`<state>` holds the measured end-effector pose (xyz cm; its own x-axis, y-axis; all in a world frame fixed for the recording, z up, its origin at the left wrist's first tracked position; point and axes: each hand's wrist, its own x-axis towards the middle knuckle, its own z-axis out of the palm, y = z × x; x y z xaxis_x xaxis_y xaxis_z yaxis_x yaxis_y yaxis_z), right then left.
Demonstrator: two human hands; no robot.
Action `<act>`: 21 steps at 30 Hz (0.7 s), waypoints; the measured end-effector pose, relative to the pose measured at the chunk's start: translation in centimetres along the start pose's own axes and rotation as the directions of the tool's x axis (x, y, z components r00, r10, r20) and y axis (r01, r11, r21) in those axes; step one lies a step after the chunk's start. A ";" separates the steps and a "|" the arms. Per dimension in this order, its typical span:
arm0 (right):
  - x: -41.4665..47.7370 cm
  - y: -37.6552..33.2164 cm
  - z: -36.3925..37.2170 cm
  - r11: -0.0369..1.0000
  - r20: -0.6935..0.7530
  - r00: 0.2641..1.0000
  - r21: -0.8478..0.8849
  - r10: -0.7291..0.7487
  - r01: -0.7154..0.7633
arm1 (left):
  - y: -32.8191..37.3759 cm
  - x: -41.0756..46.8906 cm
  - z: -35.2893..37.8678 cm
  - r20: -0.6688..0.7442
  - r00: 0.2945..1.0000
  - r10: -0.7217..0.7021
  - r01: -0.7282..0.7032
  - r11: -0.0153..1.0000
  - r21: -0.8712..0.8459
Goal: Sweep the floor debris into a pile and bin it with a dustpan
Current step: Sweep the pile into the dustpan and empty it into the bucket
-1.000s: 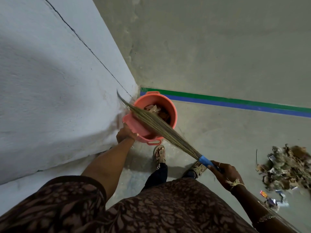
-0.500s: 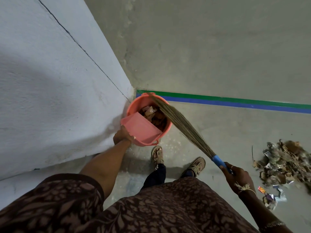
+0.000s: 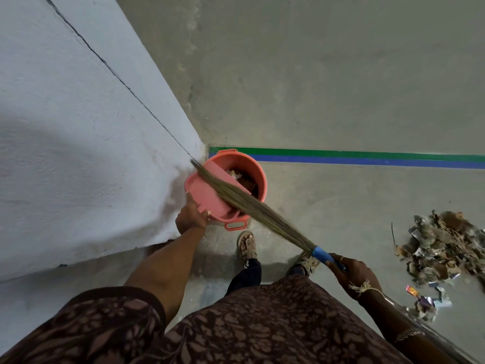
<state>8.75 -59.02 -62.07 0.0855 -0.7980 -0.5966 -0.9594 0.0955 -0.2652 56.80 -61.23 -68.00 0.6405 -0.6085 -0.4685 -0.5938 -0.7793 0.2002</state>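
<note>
Just beyond the left hand [image 3: 191, 216], a pink dustpan [image 3: 207, 191] is held by its near edge, with the fingers closed on it, and it is tilted over the mouth of an orange-pink bucket [image 3: 258, 172]. This bucket stands on the concrete floor [image 3: 341, 200] in the corner, close to the white wall [image 3: 78, 158] that runs along the left side of that hand. Inside the bucket, past the far edge of the dustpan, some brown debris is seen, but its pieces cannot be told apart. The right hand [image 3: 353, 271] is wrapped firmly around the blue handle [image 3: 324, 254] of a grass broom [image 3: 252, 206], and a pale thread is tied at its wrist. From this hand the broom bristles are stretched forward and to the left, across the dustpan, and their tips reach the bucket rim near the wall. To the right of the right hand, well apart from the bucket, a pile of dry leaves and paper scraps [image 3: 443, 245] is lying on the floor, and a few small wrappers [image 3: 425, 302] are scattered just beside it, nearer to the person. Behind the bucket a green and blue stripe [image 3: 367, 158] is painted along the floor. Between the two hands, two sandalled feet [image 3: 246, 244] are seen below a patterned brown garment.
</note>
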 end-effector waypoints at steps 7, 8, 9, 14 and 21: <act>-1.4 -0.7 -0.8 0.987 -0.073 0.991 0.124 0.109 -0.100 | -2.2 -2.5 -1.6 0.030 0.999 0.014 -0.015 0.998 0.055; -1.7 -0.7 -0.9 0.984 -0.073 0.990 0.144 0.119 -0.108 | -2.4 -2.7 -1.7 0.028 0.999 0.021 -0.022 0.998 0.054; -2.3 -0.6 -0.9 0.977 -0.075 0.987 0.172 0.139 -0.124 | -2.5 -3.1 -2.0 0.027 0.999 0.036 -0.037 0.998 0.056; -4.1 1.5 -0.3 0.923 -0.073 0.973 0.338 0.219 -0.182 | -1.0 -4.5 -2.9 0.056 0.986 0.157 -0.157 0.988 -0.006; -7.0 7.8 1.5 0.752 0.011 0.949 0.607 0.315 -0.257 | 5.1 -8.2 -3.5 0.135 0.917 0.376 -0.380 0.925 0.009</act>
<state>1.11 -51.86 -61.09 -0.2184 -0.7206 -0.6581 -0.5808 0.6379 -0.5057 50.22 -60.70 -60.16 0.2986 -0.8304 -0.4704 -0.7974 -0.4879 0.3552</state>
